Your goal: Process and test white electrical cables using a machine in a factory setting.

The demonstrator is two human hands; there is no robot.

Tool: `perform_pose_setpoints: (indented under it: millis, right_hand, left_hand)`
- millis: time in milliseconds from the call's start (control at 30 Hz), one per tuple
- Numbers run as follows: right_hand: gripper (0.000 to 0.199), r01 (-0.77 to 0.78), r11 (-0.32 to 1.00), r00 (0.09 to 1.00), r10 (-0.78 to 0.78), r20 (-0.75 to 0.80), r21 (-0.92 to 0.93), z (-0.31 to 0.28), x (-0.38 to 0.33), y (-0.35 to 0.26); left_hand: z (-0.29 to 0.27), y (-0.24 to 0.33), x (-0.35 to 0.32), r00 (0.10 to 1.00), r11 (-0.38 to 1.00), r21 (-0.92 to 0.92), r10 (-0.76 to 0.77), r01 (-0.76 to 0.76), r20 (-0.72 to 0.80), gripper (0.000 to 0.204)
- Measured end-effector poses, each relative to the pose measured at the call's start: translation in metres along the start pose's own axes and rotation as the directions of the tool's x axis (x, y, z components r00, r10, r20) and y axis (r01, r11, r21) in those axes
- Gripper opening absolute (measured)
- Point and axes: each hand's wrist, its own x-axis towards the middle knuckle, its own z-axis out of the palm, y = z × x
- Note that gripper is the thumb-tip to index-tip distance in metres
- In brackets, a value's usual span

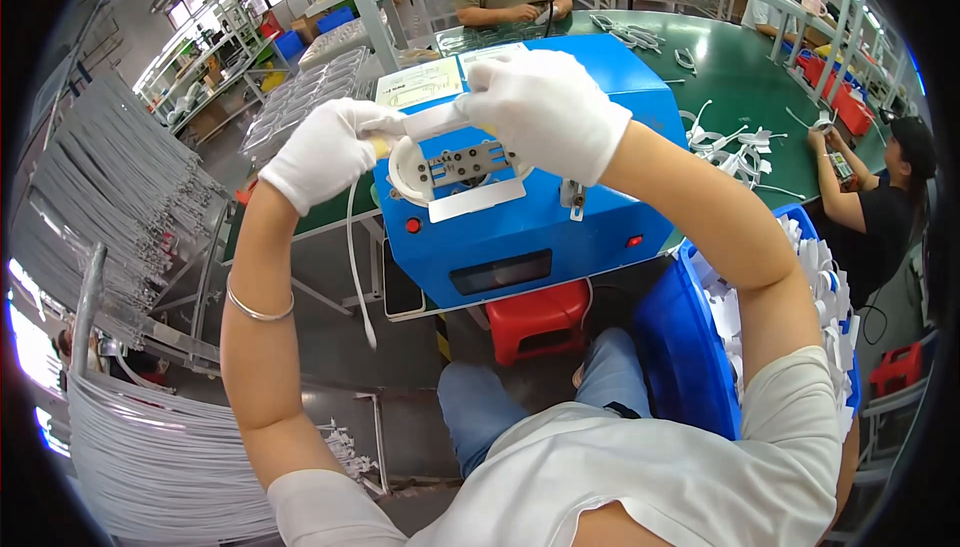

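Observation:
Both my hands wear white gloves and work above a blue bench machine (600, 217). My left hand (322, 154) is closed at the left end of a flat white strip (436, 122). Closed around the strip's right end is my right hand (548, 110), its fingertips partly hidden. A white cable (353, 257) hangs below my left hand, its connector end dangling past the machine's front. Just under the strip, a curved white coil (404, 173) sits around the machine's metal winding head (470, 162). Whether the strip touches the coil is hard to tell.
A blue bin (668, 332) filled with white pieces stands at my right. Bundled white cables (735, 152) lie on the green table (705, 57). Grey cables (150, 447) hang on racks at left. A red stool (540, 319) is under the machine. Co-workers sit across and at right.

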Motion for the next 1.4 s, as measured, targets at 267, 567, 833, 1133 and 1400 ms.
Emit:
perform_pose_setpoints:
  millis: [267, 567, 833, 1133, 1400]
  right_hand:
    - [0.017, -0.166, 0.986, 0.929, 0.151, 0.338, 0.018, 0.010, 0.011, 0.003]
    - [0.024, -0.671, 0.282, 0.730, 0.414, 0.544, 0.686, 0.033, 0.021, 0.023]
    - [0.010, -0.443, 0.708, 0.895, 0.316, 0.315, 0.550, 0.018, 0.021, 0.006]
    - [0.007, -0.012, 0.990, 0.995, -0.003, 0.101, 0.144, 0.011, 0.015, 0.000]
    - [0.015, -0.474, 0.562, 0.879, 0.260, 0.400, 0.677, 0.021, 0.026, 0.009]
  left_hand:
    - [0.041, 0.026, -0.010, 0.907, 0.971, 0.239, 0.108, -0.008, -0.407, 0.020]
    - [0.058, 0.015, 0.000, 0.876, 0.951, 0.307, 0.170, -0.026, -0.451, 0.013]
    - [0.065, 0.019, -0.001, 0.807, 0.881, 0.469, 0.231, 0.063, -0.544, 0.020]
    - [0.058, 0.013, 0.006, 0.919, 0.983, 0.101, -0.104, 0.154, -0.380, 0.015]
    - [0.063, 0.019, 0.000, 0.883, 0.979, -0.166, -0.182, 0.121, -0.432, 0.013]
